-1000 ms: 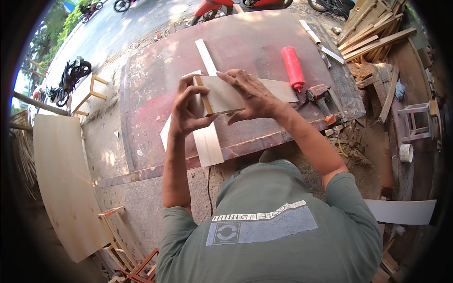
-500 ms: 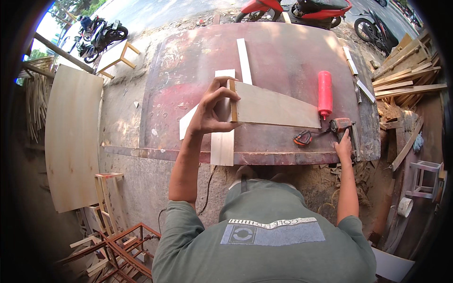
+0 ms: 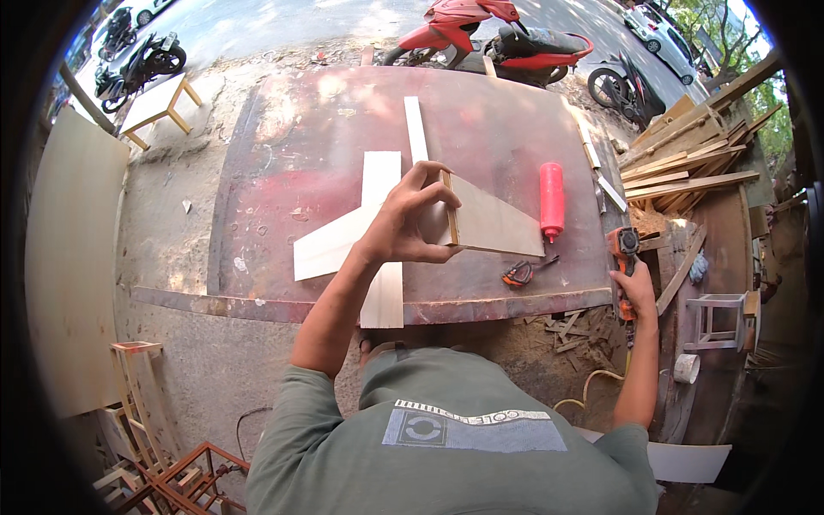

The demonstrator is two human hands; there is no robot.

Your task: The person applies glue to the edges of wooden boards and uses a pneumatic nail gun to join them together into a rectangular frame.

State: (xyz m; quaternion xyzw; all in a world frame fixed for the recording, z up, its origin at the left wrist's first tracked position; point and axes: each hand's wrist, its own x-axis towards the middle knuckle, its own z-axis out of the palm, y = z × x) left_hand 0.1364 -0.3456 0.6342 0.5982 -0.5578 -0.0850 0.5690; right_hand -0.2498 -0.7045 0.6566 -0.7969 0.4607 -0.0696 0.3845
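My left hand (image 3: pixel 410 221) grips a tapered pale wooden panel (image 3: pixel 496 219) by its wide end, which has a brown edge strip; fingers and thumb span that edge. The panel is raised at this end, its narrow end toward the red squeeze bottle (image 3: pixel 551 197). At the table's right edge, my right hand (image 3: pixel 637 290) is wrapped around an orange and black nail gun (image 3: pixel 623 244). Beneath my left forearm lie a second tapered panel (image 3: pixel 328 245) and a long pale board (image 3: pixel 382 299). A tape measure (image 3: pixel 518 274) lies below the bottle.
The dark red worktable (image 3: pixel 300 137) also carries a narrow white strip (image 3: pixel 415 129). Stacked lumber (image 3: pixel 687 172) and a small stool frame (image 3: pixel 717 322) stand to the right. A yellow hose (image 3: pixel 585 390) trails on the ground. Parked motorcycles (image 3: pixel 532 51) stand beyond the table.
My right hand has drawn the nail gun rightward, away from the tape measure, to the table's edge. My left hand still grips the panel. The whole view has shifted.
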